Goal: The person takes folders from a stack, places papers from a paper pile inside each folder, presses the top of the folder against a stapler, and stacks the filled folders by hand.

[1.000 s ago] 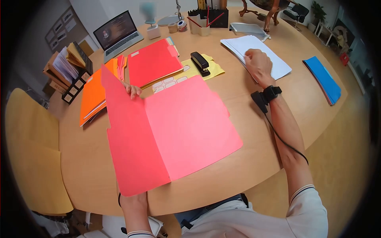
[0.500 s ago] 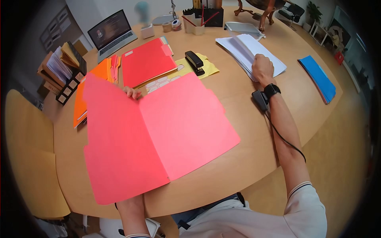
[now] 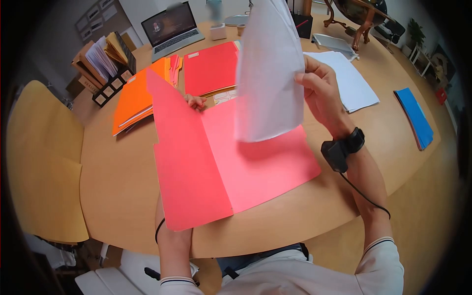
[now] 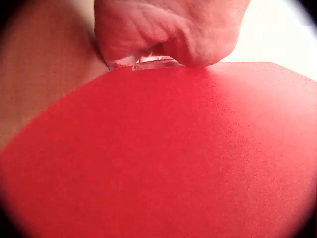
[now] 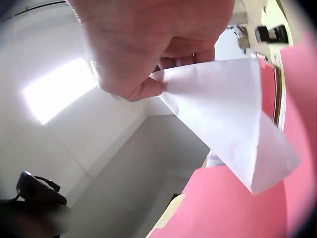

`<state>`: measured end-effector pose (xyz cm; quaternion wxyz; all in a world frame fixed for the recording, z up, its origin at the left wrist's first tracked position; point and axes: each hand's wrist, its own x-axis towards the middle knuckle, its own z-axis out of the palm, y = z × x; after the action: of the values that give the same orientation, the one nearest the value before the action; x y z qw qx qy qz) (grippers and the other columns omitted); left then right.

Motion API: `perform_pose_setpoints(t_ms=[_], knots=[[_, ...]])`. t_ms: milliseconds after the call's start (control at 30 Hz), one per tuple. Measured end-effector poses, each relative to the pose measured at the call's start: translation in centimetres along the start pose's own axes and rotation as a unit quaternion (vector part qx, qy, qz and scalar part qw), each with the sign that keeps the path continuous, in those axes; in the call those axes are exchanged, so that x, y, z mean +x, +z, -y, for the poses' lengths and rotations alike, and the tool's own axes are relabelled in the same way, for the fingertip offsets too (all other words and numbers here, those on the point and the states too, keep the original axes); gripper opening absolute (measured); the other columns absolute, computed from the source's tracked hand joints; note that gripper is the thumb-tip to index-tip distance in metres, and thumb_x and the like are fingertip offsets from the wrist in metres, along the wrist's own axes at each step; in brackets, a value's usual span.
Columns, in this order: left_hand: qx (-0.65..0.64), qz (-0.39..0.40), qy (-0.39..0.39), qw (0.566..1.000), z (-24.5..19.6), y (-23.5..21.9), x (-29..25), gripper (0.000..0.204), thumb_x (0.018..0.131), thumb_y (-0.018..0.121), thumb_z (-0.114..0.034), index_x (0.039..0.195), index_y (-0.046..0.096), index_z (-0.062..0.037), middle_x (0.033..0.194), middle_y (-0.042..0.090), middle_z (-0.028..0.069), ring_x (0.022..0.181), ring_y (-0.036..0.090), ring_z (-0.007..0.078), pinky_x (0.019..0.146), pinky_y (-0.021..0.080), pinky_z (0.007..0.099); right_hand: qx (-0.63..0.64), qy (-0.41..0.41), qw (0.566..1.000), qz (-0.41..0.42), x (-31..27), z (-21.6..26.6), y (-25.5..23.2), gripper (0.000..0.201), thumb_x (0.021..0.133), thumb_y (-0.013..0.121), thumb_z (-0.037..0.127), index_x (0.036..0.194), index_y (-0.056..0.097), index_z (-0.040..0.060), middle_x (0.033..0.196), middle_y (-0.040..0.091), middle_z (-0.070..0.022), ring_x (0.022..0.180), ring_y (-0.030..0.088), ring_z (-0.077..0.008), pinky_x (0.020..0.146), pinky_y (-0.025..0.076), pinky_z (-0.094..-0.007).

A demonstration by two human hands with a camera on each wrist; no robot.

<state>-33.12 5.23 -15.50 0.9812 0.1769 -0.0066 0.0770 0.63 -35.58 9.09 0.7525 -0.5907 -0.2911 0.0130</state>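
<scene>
A pink folder [image 3: 268,169] stands spread in front of me, its left cover tilted up and its right side lying low over the table. My left hand [image 3: 195,102] grips the far edge of that left cover; its forearm passes behind the cover. In the left wrist view the curled hand [image 4: 168,29] meets the folder's edge. Between thumb and fingers, my right hand [image 3: 322,93] pinches white paper [image 3: 270,83], which hangs bent above the folder's right side. The right wrist view shows the thumb on one corner of the paper [image 5: 213,104].
A stack of white paper [image 3: 351,81] lies right of the right hand, with blue folders [image 3: 414,118] beyond it. Red folders [image 3: 211,69] and orange folders [image 3: 135,98] lie at the left, near a laptop [image 3: 169,32] and a file rack [image 3: 113,81]. The stapler [image 5: 271,34] shows in the right wrist view.
My right hand has lifted paper off the white stack and carried it left, over the pink folder. The left hand keeps its hold on the cover, which now stands steeper.
</scene>
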Motion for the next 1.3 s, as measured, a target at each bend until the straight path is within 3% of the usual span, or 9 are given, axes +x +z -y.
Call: perform_pose_setpoints(t_ms=[200,367,600,700,933,1100,1167,1233,1300], knots=[[0.054,0.018,0.023,0.998,4.5,5.3,11.5,0.024,0.102,0.054,-0.013,0.079,0.048,-0.0089,0.082,0.055,0.0043,0.087,0.059,0.0193,0.094,0.05,0.0343,0.119,0.144,0.982,-0.006,-1.1,-4.1,0.9,0.007,0.081,0.056,0.003,0.082,0.062,0.0015,0.082,0.062,-0.0019,0.071,0.055,-0.0097,0.065,0.046,-0.0281],[0.099,0.033,0.038,0.994,1.3,1.0,3.0,0.023,0.101,0.054,-0.01,0.078,0.049,-0.0086,0.083,0.057,0.0056,0.091,0.06,0.0204,0.096,0.05,0.0345,-0.049,0.345,0.937,-0.012,-1.8,-7.6,-0.2,0.009,0.076,0.061,0.006,0.068,0.06,0.009,0.076,0.057,0.0018,0.069,0.049,-0.0083,0.058,0.037,-0.027],[0.164,0.05,0.051,0.984,0.6,0.0,1.6,0.023,0.1,0.054,-0.007,0.077,0.05,-0.0082,0.085,0.06,0.0073,0.096,0.061,0.0219,0.099,0.05,0.0347,-0.125,0.355,0.926,0.029,-1.4,-3.7,1.5,0.016,0.085,0.072,0.02,0.078,0.071,0.0064,0.071,0.058,0.0024,0.065,0.049,-0.0085,0.056,0.034,-0.027],[0.193,0.059,0.054,0.978,4.4,12.3,32.8,0.023,0.099,0.054,-0.005,0.077,0.051,-0.008,0.086,0.061,0.0081,0.098,0.062,0.0226,0.1,0.05,0.0348,-0.086,0.337,0.937,-0.023,-1.6,-4.3,1.4,0.022,0.087,0.076,0.024,0.078,0.072,0.0041,0.065,0.055,0.0031,0.057,0.046,-0.0091,0.051,0.032,-0.0275],[0.247,0.081,0.062,0.964,4.9,12.1,34.2,0.023,0.098,0.054,-0.002,0.076,0.052,-0.0077,0.087,0.063,0.0097,0.103,0.063,0.0239,0.103,0.05,0.035,-0.192,0.358,0.911,0.077,-1.3,-4.4,-0.7,0.033,0.084,0.077,0.022,0.059,0.059,0.0098,0.057,0.045,0.005,0.049,0.036,-0.0063,0.046,0.024,-0.0276],[0.476,-0.088,0.129,0.865,7.3,17.8,32.0,0.069,0.103,0.041,-0.065,0.069,0.051,-0.0062,0.069,0.055,0.0024,0.062,0.049,0.0132,0.059,0.041,0.0272,-0.199,0.332,0.919,0.077,-1.6,-5.1,-0.2,0.035,0.083,0.079,0.024,0.059,0.057,0.0111,0.057,0.042,0.0062,0.049,0.034,-0.0057,0.047,0.021,-0.028],[0.465,-0.057,0.111,0.876,6.3,17.5,32.4,0.042,0.101,0.061,-0.037,0.074,0.046,-0.0084,0.076,0.057,0.007,0.075,0.056,0.0178,0.074,0.049,0.0305,-0.202,0.328,0.92,0.076,-1.6,-4.8,-0.1,0.035,0.083,0.078,0.024,0.058,0.056,0.0113,0.056,0.042,0.0061,0.05,0.035,-0.0057,0.047,0.022,-0.0279],[0.561,-0.083,0.099,0.818,6.0,17.6,32.8,0.076,0.1,0.029,-0.075,0.073,0.055,-0.0094,0.065,0.053,-0.0006,0.057,0.048,0.0106,0.055,0.036,0.0265,-0.201,0.33,0.919,0.076,-1.6,-5.0,-0.3,0.036,0.083,0.077,0.024,0.058,0.055,0.0114,0.057,0.042,0.0063,0.05,0.035,-0.0057,0.047,0.023,-0.0277],[0.612,-0.055,0.081,0.785,5.2,18.1,32.9,0.073,0.101,0.031,-0.073,0.074,0.055,-0.0097,0.065,0.054,-0.0009,0.058,0.048,0.0095,0.055,0.035,0.0268,-0.2,0.331,0.919,0.075,-1.6,-4.8,-0.3,0.036,0.084,0.077,0.025,0.058,0.055,0.0114,0.057,0.043,0.0064,0.05,0.036,-0.0056,0.046,0.024,-0.0275]])
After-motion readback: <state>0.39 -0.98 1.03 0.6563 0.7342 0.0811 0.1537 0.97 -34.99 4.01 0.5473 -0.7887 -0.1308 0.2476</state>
